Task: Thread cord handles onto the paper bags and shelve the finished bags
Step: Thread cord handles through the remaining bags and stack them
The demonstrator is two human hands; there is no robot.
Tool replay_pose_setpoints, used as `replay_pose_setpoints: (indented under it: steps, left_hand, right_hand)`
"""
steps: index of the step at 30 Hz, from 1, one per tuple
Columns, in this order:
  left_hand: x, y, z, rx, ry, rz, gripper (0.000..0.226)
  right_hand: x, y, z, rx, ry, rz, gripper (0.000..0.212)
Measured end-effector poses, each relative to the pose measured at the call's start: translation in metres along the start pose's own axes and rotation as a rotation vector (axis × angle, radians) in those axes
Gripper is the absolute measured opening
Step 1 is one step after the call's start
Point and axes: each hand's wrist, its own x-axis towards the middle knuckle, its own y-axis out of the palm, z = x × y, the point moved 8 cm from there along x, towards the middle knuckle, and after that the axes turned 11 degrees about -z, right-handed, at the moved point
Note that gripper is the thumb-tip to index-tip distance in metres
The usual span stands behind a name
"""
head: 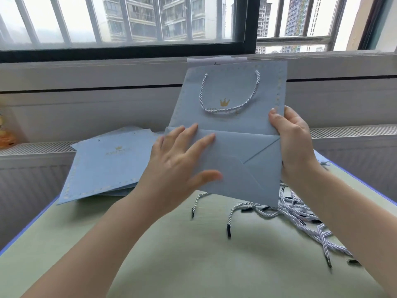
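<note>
A flat light-blue paper bag (232,91) with a gold crown is held upright above the table, its folded bottom flap toward me. A white-and-blue twisted cord handle (229,109) hangs in a loop on its front face. My right hand (294,145) grips the bag's right edge, thumb on the front. My left hand (182,155) lies with straight fingers spread against the folded bottom flap. A pile of loose cords (300,216) with black tips lies on the table under and to the right of the bag.
A stack of flat blue bags (109,164) without handles lies at the left on the pale green table (193,254). Behind stands a white radiator cover and a window sill (86,72). An orange object (6,136) sits at the far left.
</note>
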Motion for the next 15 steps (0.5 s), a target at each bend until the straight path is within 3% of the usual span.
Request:
replay_pose_setpoints:
  steps: [3,6,8,11,15]
  left_hand:
    - [-0.006,0.012,-0.017,0.066,0.127,0.019,0.095]
    - [-0.010,0.014,-0.021,0.183,0.139,-0.047,0.094]
    - [-0.008,0.000,-0.014,0.280,0.057,-0.208,0.079]
    - [-0.005,-0.025,-0.001,0.344,-0.069,-0.372,0.081]
    - [-0.008,-0.035,0.022,0.214,-0.243,-0.452,0.082]
  right_hand:
    - [0.006,-0.010,0.005,0.037,-0.077,-0.102,0.015]
    - [0.008,-0.010,0.003,0.072,-0.080,-0.113,0.017]
    - [0.004,-0.001,-0.001,0.090,-0.037,-0.037,0.016]
    - [-0.009,0.019,-0.004,0.093,0.005,0.137,0.024]
    - [-0.028,0.034,-0.018,-0.224,0.015,0.258,0.027]
